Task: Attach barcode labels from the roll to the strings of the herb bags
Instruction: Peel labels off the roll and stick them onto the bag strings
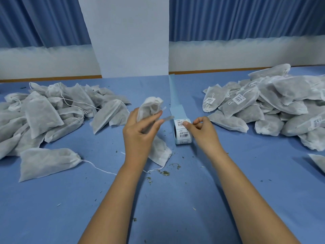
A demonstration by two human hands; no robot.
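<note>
Label pick-up at the blue table's centre
Right hand pinches white barcode-label roll; left hand, just left, grips pale mesh herb bag

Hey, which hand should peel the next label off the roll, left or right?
Right. The right hand is at the label roll, thumb on the top label. The left hand is busy holding a herb bag, beside the roll.
</note>
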